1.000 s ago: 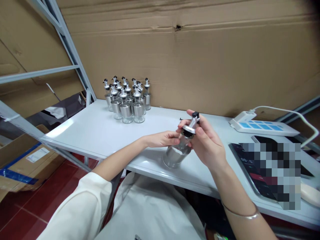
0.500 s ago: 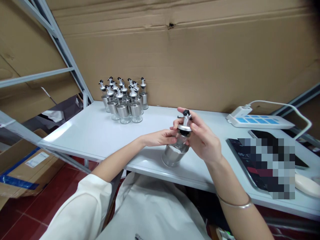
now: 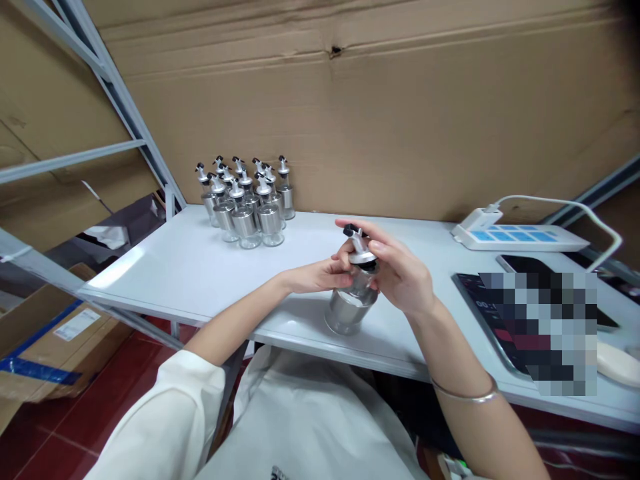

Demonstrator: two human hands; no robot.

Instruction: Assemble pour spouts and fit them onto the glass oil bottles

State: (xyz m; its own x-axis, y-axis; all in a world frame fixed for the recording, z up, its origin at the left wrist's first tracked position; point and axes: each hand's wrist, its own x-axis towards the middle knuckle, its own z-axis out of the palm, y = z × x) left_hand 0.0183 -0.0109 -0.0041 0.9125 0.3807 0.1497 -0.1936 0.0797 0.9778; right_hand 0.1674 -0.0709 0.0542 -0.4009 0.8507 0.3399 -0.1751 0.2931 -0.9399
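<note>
A glass oil bottle with a steel band stands at the table's front edge, tilted slightly. My left hand is closed around its neck from the left; part of the fingers is behind the glass. On top sits a silver pourer cap with a black spout lever. My right hand grips this cap from the right, thumb on its near side and the index finger stretched out behind the spout. Several similar oil bottles with pourer caps stand grouped at the back left.
The white table runs against a cardboard wall. At right lie a power strip with a plugged-in charger, a phone, another dark device and a pale rounded object. An open carton stands on the floor at left.
My right hand has turned the pourer cap, so the spout lever now points further left. My left hand and the bottle have stayed in place.
</note>
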